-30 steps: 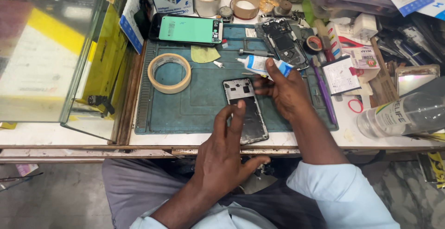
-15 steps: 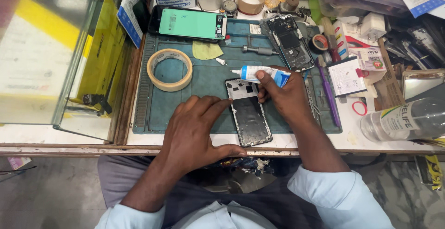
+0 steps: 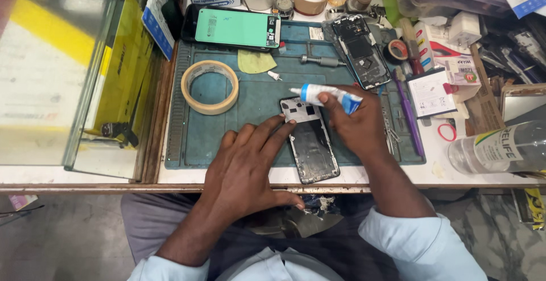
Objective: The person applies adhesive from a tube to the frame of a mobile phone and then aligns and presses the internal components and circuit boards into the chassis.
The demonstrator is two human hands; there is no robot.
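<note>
The right hand (image 3: 358,125) has its grip closed on a glue tube (image 3: 325,96) above the phone frame (image 3: 310,142); the left hand (image 3: 247,164), grip open, steadies the frame's left edge on the table (image 3: 432,173).

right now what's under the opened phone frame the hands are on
The phone frame lies flat on the blue-green work mat, its lower end over the mat's front edge. The left hand covers the mat beside it; nothing between frame and mat shows.

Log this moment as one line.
left hand: pressing phone frame on mat | right hand: holding glue tube over frame top
</note>
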